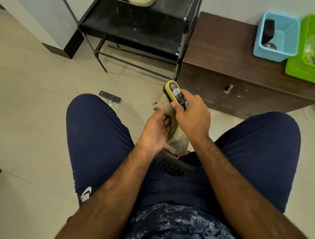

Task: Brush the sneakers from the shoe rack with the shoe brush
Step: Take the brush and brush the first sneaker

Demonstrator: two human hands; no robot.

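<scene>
I sit with an olive-tan sneaker (177, 136) held between my knees, its pale sole end near my lap. My left hand (156, 129) grips the sneaker's upper from the left side. My right hand (192, 117) grips a yellow-backed shoe brush (174, 91) with dark bristles, pressed against the sneaker's far end. A second tan sneaker (140, 2) shows partly on the black shoe rack (136, 25) at the top edge.
A brown cabinet (230, 68) stands right of the rack, carrying a blue basket (281, 44) and a green basket (301, 66). A TV remote (110, 96) lies on the tiled floor by my left knee. A dark stool seat (170, 163) is under me.
</scene>
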